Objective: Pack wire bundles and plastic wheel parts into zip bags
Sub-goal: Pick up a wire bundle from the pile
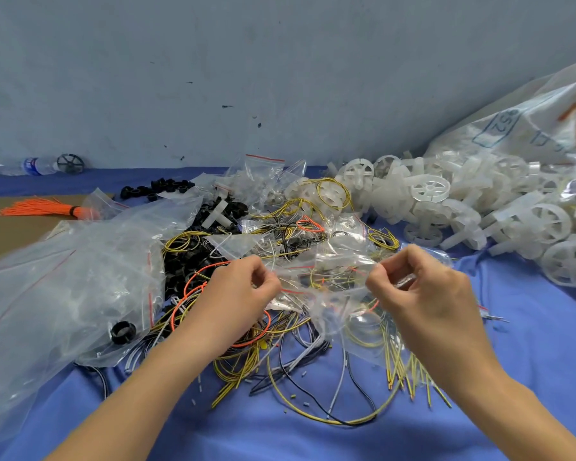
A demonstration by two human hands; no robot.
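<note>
Both hands pinching a clear zip bag over a messy heap of wires

Closest in, the left hand [243, 294] and right hand [423, 294] each pinch one end of a small clear zip bag [330, 287], fingers curled round its top edge and holding it stretched between them just above the blue cloth [313, 437]. Can't really tell what's inside the bag, it's too see-through. Right under it sits a tangle of yellow, black, white and orange wires [280, 354] spilling toward the camera. To the left there's a big crumpled plastic bag [64, 287] with a black ring [123, 331] on it. Further back: more small zip bags [263, 174], a pile of white plastic wheels [463, 207] on the right, an orange wire bundle [47, 207] on the left, and a water bottle [30, 165] by the wall.
</note>
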